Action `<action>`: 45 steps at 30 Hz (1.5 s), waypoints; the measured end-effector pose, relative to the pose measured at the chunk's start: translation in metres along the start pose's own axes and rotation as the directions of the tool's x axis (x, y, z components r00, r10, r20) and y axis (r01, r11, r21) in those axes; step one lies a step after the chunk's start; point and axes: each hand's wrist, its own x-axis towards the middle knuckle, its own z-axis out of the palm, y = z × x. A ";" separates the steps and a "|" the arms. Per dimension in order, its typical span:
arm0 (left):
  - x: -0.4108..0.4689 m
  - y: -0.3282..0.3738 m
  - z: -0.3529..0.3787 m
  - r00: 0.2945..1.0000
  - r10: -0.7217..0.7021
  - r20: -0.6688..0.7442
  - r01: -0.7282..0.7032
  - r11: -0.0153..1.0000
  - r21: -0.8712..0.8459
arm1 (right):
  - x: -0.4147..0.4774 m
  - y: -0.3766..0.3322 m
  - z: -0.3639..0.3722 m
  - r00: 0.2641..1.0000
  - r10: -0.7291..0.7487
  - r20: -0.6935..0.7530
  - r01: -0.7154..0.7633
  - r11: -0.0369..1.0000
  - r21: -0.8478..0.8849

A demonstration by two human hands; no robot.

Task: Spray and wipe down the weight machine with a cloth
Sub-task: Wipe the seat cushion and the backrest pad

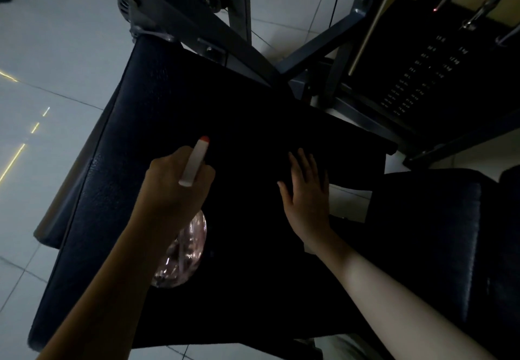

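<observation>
Two hands, left hand (174, 182) gripping spray bottle (195, 162), right hand (306, 193) flat-fingered on pad (112, 190), weight stack (422, 78) marked kg

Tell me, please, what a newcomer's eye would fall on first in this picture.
The spray bottle, with its white head and red tip, stands out first; the left hand grips it above the middle of the dark padded bench. Beside it, the right hand lies flat, fingers straight, on the same dark surface. At the upper right, the weight stack shows pale numbers.
</observation>
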 end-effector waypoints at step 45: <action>0.016 -0.029 -0.029 0.950 -0.279 -0.138 0.227 0.924 -0.308 | 0.098 -0.112 0.032 0.956 -0.274 -0.105 0.271 0.962 -0.047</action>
